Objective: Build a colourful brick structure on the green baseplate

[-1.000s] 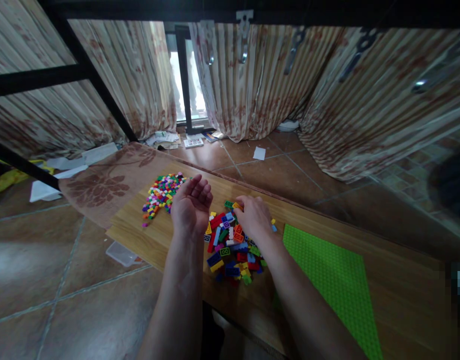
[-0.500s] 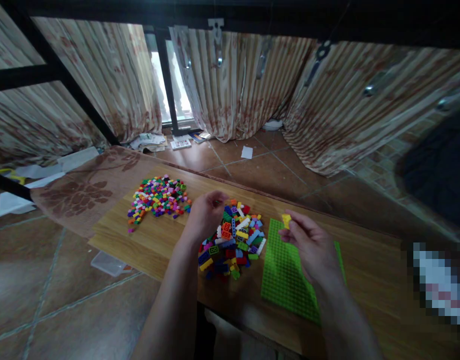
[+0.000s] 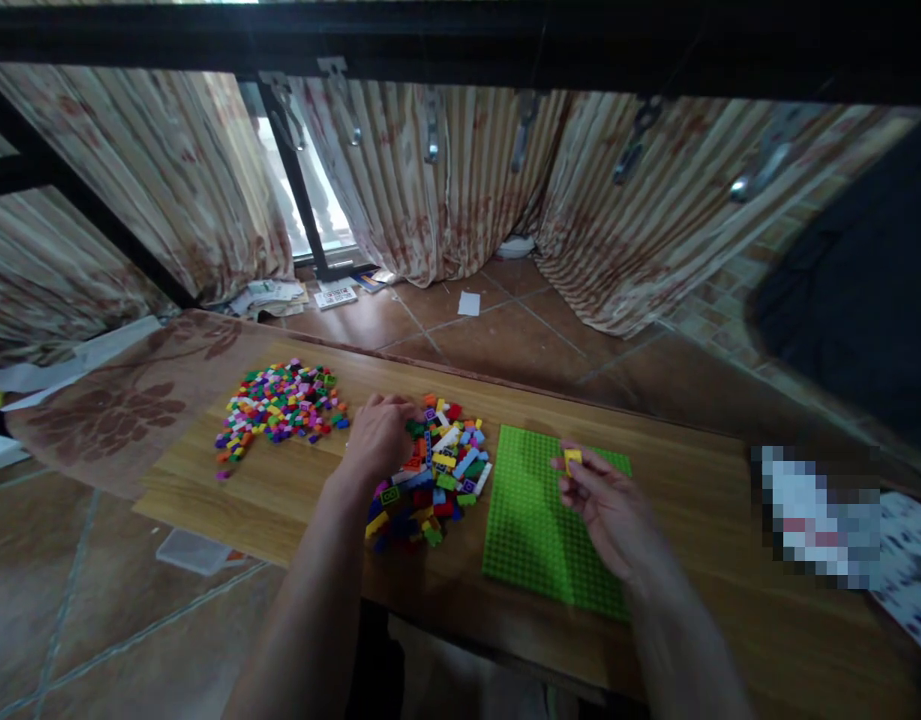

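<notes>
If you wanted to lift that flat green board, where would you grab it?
Probably by its near left corner, coming from the person's side. The green board looks thin and lies flat on the table, so an edge seems easiest to pinch. The right hand is above its right part, while that corner is uncovered.

A small yellow brick (image 3: 573, 460) is pinched in the fingertips of the right hand (image 3: 602, 502), over the green baseplate (image 3: 526, 490). This studded sheet lies flat on the table (image 3: 700, 480), stud side up, partly hidden by the hand and forearm. Just to its left spreads a loose heap of bricks (image 3: 445, 463) in red, blue, white, yellow, orange and green, lying at mixed angles, its left side partly covered by the left hand (image 3: 381, 435).
</notes>
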### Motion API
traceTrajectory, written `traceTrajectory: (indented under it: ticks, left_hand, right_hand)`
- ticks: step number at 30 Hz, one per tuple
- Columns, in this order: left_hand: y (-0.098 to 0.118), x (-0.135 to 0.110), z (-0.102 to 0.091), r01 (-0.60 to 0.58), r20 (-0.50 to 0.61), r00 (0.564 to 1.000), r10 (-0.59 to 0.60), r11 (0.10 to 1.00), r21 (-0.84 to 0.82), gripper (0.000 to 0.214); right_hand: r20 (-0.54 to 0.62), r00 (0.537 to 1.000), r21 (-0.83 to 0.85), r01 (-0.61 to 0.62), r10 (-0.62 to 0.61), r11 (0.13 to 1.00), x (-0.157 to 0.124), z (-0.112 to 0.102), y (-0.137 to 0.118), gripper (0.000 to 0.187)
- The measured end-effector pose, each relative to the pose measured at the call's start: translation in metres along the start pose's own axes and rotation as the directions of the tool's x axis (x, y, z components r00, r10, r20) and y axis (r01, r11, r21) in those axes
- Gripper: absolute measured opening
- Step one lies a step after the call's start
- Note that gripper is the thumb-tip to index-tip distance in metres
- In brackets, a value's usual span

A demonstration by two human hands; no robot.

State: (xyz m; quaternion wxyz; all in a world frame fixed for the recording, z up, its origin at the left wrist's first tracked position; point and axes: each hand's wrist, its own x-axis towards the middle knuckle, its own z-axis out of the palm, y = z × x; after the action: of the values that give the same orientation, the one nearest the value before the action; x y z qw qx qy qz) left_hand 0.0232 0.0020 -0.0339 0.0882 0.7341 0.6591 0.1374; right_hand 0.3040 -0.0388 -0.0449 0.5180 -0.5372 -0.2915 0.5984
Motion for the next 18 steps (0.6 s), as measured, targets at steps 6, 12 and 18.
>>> traceTrajectory:
  ticks: [6,12,18]
  left_hand:
    - [-0.011,0.002,-0.002,-0.04,-0.048,0.998,0.04,0.999,0.009,0.027]
    - [0.01,0.0,-0.007,-0.066,-0.192,0.981,0.038,0.988,-0.142,0.014]
    - [0.075,-0.01,0.014,-0.283,-0.018,0.956,0.292,0.908,-0.309,0.014]
  right_hand:
    - [-0.024,0.983,-0.341,0.161,-0.18,0.926,0.006,-0.012,0.007,0.047]
    - [0.095,0.979,-0.605,0.202,-0.182,0.77,0.01,-0.024,0.006,0.029]
    - [0.092,0.984,-0.647,0.175,-0.152,0.742,0.011,-0.029,0.004,0.026]
